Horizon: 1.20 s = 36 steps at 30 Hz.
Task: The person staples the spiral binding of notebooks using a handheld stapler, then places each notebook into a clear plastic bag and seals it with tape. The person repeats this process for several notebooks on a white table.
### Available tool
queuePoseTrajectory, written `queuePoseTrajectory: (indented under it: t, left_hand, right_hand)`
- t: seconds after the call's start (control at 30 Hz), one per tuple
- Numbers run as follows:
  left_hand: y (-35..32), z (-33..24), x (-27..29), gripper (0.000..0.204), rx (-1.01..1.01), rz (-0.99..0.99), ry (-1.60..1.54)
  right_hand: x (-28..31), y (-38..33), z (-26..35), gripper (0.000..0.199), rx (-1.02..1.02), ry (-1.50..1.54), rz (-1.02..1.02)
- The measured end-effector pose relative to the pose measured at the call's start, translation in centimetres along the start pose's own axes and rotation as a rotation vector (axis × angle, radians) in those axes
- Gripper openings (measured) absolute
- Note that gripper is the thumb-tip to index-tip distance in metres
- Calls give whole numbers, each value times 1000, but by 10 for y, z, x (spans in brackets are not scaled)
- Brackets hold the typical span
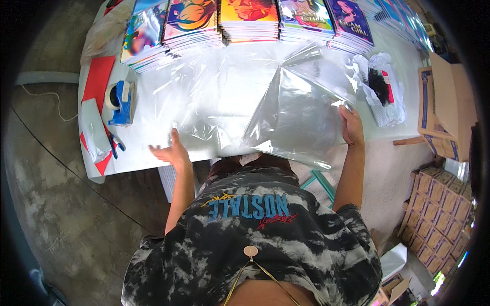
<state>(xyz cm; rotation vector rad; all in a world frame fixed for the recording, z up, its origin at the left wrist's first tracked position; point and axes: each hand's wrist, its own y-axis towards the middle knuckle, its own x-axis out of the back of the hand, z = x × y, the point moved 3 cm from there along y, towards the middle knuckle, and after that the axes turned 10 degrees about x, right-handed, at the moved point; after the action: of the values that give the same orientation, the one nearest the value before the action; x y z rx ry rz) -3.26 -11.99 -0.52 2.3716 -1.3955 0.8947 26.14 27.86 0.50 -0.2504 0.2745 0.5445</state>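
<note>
My right hand (pixel 351 126) pinches the right edge of a clear plastic bag or sleeve (pixel 301 115), which stands up tilted and creased over the table's near edge. Its lower part hangs close to my shirt. At the near left edge of the table, my left hand (pixel 176 153) is open, thumb up and fingers apart, with nothing in it. More clear plastic (pixel 204 127) lies flat and wrinkled on the white-covered table (pixel 138 155), just beyond the left fingertips. Whether the two pieces of plastic are joined, I cannot tell.
Several stacks of colourful spiral notebooks (pixel 248 20) line the table's far side. On the left are a blue tape dispenser (pixel 122 104), red card (pixel 98 76) and a small blue-handled tool (pixel 117 143). Crumpled white wrapping (pixel 390 109) lies right, near a cardboard box (pixel 444 107).
</note>
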Motion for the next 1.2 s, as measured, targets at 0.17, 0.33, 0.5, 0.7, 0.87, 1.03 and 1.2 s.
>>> queuePoseTrajectory:
  t: [0.17,0.33,0.5,0.7,0.87,1.03,1.2]
  left_hand:
    - [-27,-46,11,76,-957,185,335]
    - [-51,13,-8,80,-1023,791,872]
    - [-59,13,3,78,-998,683,823]
    - [-74,13,-19,76,-838,765,871]
    - [-65,-71,3,69,-539,975,-143]
    - [-117,-118,7,97,-606,1248,-120]
    - [-120,-131,1,92,-445,1152,-156]
  right_hand:
    - [-46,3,36,24,71,-209,1]
    - [-75,-4,89,21,204,-302,5]
    - [-94,-37,145,16,233,-256,-8]
    - [-147,-36,147,21,312,-416,147]
    - [-210,-22,75,24,280,-94,220]
    - [-262,-36,27,35,115,-132,213]
    - [-258,-33,13,40,32,-50,380]
